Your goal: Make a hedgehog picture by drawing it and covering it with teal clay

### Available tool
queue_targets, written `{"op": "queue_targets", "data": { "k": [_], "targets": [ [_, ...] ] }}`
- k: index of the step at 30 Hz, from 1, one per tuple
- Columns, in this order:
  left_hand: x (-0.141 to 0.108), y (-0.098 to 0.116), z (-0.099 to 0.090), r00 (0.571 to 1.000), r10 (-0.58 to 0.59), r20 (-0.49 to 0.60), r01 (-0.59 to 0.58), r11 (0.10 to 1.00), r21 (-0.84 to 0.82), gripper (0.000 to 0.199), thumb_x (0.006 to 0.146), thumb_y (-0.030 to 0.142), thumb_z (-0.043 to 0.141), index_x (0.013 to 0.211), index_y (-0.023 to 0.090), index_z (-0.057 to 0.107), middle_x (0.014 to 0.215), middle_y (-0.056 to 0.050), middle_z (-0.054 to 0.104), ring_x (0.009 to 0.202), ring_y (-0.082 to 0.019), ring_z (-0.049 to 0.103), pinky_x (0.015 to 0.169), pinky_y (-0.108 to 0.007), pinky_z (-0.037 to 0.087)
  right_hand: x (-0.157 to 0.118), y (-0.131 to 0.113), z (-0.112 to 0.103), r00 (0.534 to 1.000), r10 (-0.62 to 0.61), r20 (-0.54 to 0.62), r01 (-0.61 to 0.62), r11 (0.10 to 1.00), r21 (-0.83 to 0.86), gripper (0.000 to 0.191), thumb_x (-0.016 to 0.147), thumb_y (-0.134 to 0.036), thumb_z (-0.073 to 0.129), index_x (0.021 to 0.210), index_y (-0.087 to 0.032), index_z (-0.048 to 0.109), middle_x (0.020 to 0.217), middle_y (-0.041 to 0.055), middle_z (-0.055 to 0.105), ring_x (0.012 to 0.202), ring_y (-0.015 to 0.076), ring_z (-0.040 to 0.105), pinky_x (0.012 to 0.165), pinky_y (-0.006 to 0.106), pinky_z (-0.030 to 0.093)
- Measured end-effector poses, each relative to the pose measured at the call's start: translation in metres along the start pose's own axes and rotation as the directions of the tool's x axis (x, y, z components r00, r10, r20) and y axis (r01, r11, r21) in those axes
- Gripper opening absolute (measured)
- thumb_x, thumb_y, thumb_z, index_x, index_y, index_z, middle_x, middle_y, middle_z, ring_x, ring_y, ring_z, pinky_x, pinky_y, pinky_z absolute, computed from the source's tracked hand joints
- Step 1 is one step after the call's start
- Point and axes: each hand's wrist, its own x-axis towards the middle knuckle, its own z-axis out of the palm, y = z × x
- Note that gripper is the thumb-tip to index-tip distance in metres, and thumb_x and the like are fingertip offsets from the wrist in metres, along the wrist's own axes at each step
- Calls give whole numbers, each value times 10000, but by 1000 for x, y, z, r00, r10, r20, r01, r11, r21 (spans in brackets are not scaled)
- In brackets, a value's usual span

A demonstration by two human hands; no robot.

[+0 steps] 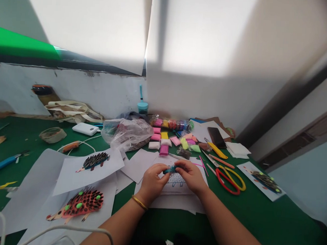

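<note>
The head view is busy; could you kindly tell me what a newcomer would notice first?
Probably the green-dotted red hedgehog picture at lower left would stand out first. Red-and-yellow-handled scissors lie to the right of the right hand. At centre, that hand and the left hand hold a small blue piece.

Over against the wall a dark-capped bottle (47, 97) tilts behind a cream cloth bag (69, 109), and farther along I can see a light-blue cup (142, 108). Nearer, on the green desk (273, 224), lie a white power bank (84, 128), a roll of tape (51, 138) just left of it and, at the far left, blue-handled pliers (3, 165). Across from these, a black phone (216, 137) rests near some white napkins (236, 150).
</note>
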Motion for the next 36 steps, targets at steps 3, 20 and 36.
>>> {"op": "queue_targets", "data": {
  "k": [3,20,36],
  "targets": [
    [1,-4,-1,1000,9,-29,-9,1000,-3,141,821,150,672,938,220,703,966,-29,723,930,-194,659,872,-325,519,2,4,-3,998,16,-56,-12,997,79,202,787,-327,681,961,-225,705,944,53,701,885,225,649,825,395,527],
    [-2,-4,0,997,23,76,-42,966,256,133,859,142,612,977,204,614,950,-56,642,903,-228,596,826,-371,501,0,2,-6,992,43,121,-43,999,-4,235,790,-322,694,997,-219,652,987,49,659,865,215,630,759,357,518],
    [-1,0,-2,999,3,41,-8,992,130,127,852,295,690,947,223,733,833,-36,562,795,-191,553,728,-313,464,-4,-2,-1,981,-134,140,158,972,-173,224,883,-391,610,1017,-223,671,969,57,707,905,230,646,818,352,513]
  ]
}}
